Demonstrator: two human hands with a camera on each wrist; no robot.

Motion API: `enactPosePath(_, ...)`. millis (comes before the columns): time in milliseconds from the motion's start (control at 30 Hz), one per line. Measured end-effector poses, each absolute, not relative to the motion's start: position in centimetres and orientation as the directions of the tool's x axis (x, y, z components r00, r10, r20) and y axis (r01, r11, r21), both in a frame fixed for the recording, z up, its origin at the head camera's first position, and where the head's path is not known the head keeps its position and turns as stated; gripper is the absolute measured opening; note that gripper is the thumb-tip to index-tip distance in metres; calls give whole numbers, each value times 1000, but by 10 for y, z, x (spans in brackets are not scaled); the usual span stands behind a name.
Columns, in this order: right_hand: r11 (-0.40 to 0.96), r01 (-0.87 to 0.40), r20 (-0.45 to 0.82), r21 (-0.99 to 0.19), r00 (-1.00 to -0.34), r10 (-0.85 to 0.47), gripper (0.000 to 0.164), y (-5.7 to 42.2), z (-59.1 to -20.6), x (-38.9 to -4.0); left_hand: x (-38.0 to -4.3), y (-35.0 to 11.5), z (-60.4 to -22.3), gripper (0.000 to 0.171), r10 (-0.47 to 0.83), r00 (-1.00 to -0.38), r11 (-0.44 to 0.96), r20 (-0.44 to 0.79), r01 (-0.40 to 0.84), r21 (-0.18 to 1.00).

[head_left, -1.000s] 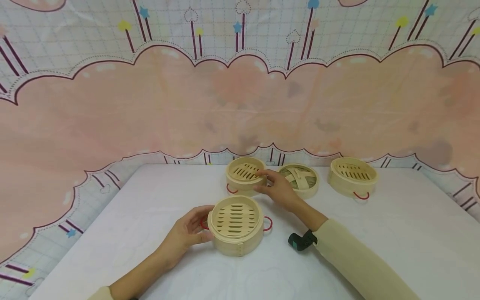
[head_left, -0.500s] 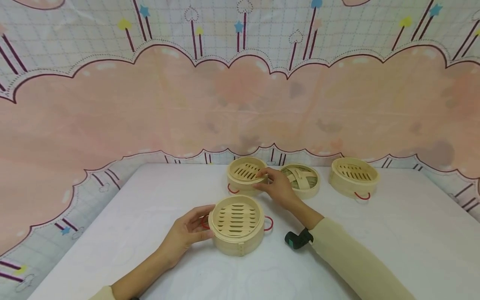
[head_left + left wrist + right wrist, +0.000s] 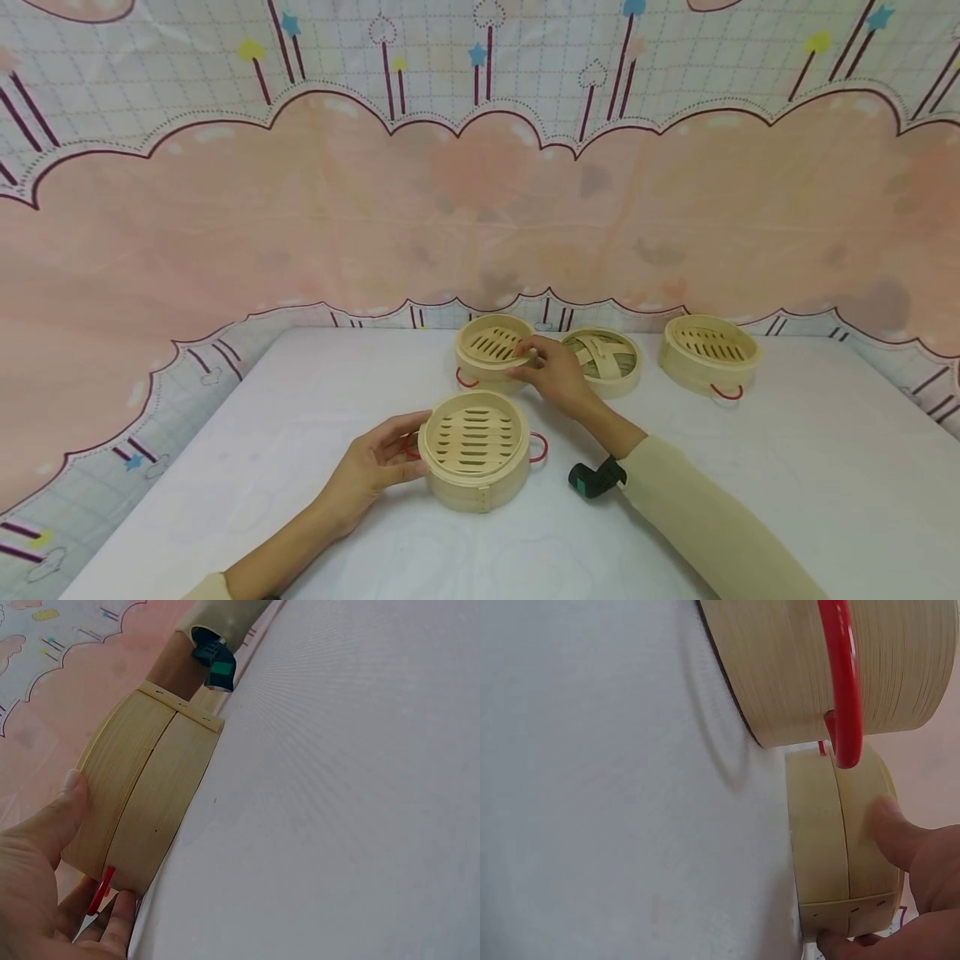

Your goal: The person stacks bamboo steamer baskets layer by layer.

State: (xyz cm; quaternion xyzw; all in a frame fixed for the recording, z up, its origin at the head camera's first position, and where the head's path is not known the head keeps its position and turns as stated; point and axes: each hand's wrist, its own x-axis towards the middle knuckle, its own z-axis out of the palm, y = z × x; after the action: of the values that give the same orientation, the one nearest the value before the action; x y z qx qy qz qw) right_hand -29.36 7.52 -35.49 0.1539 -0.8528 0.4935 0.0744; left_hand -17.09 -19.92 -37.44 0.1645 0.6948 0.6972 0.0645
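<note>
Nearest me on the table is a round bamboo steamer basket (image 3: 476,492) with a slatted base and red side handles. My left hand (image 3: 367,467) grips its left side, thumb at the upper wall and fingers by the red handle (image 3: 101,891) in the left wrist view. Just behind stands a second bamboo steamer basket (image 3: 487,373), also slatted. My right hand (image 3: 557,377) holds that one by its right side; in the right wrist view the thumb (image 3: 892,832) presses the wall and the fingertips reach the lower edge near the stapled seam.
A woven bamboo steamer lid (image 3: 603,358) lies at the back, right beside my right hand. Farther right stands a third slatted steamer basket (image 3: 708,358) with a red handle. A white cloth covers the table (image 3: 750,475), and a patterned backdrop (image 3: 420,225) hangs behind it.
</note>
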Motion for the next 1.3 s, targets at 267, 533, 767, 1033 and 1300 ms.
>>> enactPosePath(267, 483, -349, 285, -803, -937, -203, 24, 75, -352, -293, -171, -200, -377, 66, 328, -933, -35, 149, 146, 989)
enactPosePath(533, 474, -400, 318, -785, -916, -247, 23, 79, -341, -289, -171, -199, -380, 65, 333, -928, -42, 166, 161, 986)
enactPosePath(767, 422, -416, 327, -805, -906, -270, 24, 80, -331, -283, -172, -200, -383, 65, 337, -924, -53, 181, 174, 983)
enactPosePath(1033, 413, -417, 312, -810, -902, -297, 23, 83, -313, -270, -173, -201, -384, 65, 340, -923, -49, 182, 176, 983)
enactPosePath(1300, 419, -410, 289, -810, -901, -323, 24, 87, -304, -261, -174, -201, -383, 65, 347, -919, -57, 186, 178, 982)
